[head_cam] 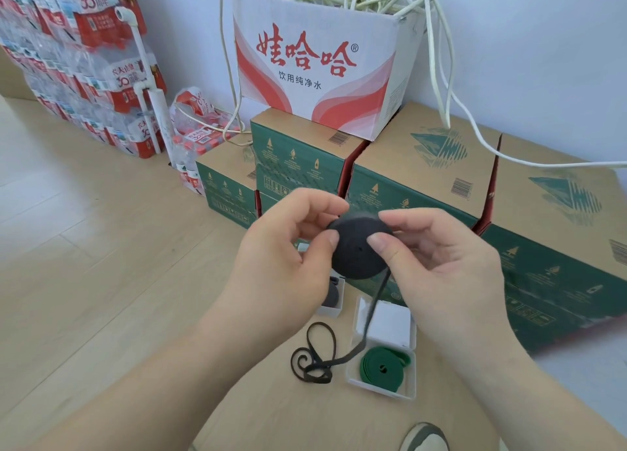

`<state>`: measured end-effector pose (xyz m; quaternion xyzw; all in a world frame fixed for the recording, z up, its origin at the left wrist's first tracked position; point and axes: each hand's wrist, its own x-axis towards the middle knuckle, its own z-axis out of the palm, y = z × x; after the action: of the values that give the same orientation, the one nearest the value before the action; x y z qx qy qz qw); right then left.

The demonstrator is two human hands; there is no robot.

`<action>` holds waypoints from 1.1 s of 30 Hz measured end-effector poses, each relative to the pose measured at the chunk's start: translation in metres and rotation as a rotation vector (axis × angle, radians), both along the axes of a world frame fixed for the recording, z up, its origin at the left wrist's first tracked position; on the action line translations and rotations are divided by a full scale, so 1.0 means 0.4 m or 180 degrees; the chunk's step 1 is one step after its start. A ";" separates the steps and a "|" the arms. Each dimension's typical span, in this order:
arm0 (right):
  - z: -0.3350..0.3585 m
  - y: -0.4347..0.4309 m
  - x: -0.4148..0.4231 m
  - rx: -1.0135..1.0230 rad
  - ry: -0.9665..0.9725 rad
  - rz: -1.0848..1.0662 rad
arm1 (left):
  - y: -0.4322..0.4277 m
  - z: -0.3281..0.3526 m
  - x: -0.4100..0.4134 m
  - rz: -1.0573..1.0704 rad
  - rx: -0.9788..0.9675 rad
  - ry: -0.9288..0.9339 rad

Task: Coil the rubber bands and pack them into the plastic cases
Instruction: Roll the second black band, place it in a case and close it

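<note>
Coil up in both hands, flat face turned toward you.
You're pinching the black rubber band coil (359,250) from both sides, left hand (288,250) curling round its left edge, right hand (441,260) gripping the right edge, the disc standing upright above the floor (101,281). Its loose tail (376,302) is hanging from the lower right rim, running long and slanting down-left, ending in loops on the floor just beside the open plastic case (380,388) that's holding a green coil (381,365).

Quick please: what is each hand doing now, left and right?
Left hand: pinches the black coil.
Right hand: pinches the same black coil.
</note>
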<state>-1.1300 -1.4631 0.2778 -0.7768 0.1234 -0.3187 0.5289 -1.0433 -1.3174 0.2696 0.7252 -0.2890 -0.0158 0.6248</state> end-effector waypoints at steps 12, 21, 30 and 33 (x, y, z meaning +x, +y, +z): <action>-0.024 -0.015 0.005 -0.1381 -0.0136 0.0178 | 0.004 -0.010 -0.009 -0.0056 0.0585 -0.1122; -0.001 -0.011 -0.002 -0.0247 -0.0007 -0.0034 | 0.004 -0.011 0.003 0.0011 0.0181 -0.0349; 0.010 -0.015 0.002 0.0198 0.0053 -0.0052 | -0.012 -0.009 -0.013 0.0035 -0.0254 0.0582; -0.003 -0.021 0.002 -0.0041 0.0118 0.0000 | -0.006 -0.008 -0.010 0.0078 0.0261 0.0029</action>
<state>-1.1292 -1.4714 0.2765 -0.7860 0.1312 -0.3051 0.5215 -1.0474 -1.3199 0.2663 0.7536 -0.2763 -0.0233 0.5960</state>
